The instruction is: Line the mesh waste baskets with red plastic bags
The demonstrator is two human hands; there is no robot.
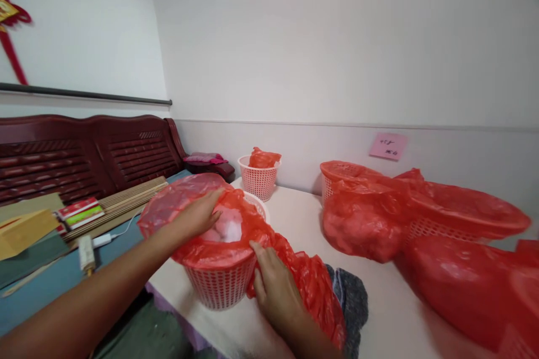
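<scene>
A white basket (223,286) with holes in its sides stands on the white-topped table, lined with a thin red plastic bag (202,255) folded out over its rim. Pale, whitish contents (229,227) show through the bag's mouth; I cannot make out what they are. My left hand (206,210) reaches over the basket and grips the bag at its far left side, fingertips partly hidden. At the near right rim, my right hand (275,286) pinches the bag's edge between thumb and fingers. Loose red plastic (314,286) trails beside my right wrist.
Another white basket (259,179) holding red plastic stands by the wall. Bagged baskets (463,207) and full red bags (366,224) crowd the right. A dark grey cloth (353,297) lies near my right arm. Left is a wooden bench (138,160) with a power strip (86,252).
</scene>
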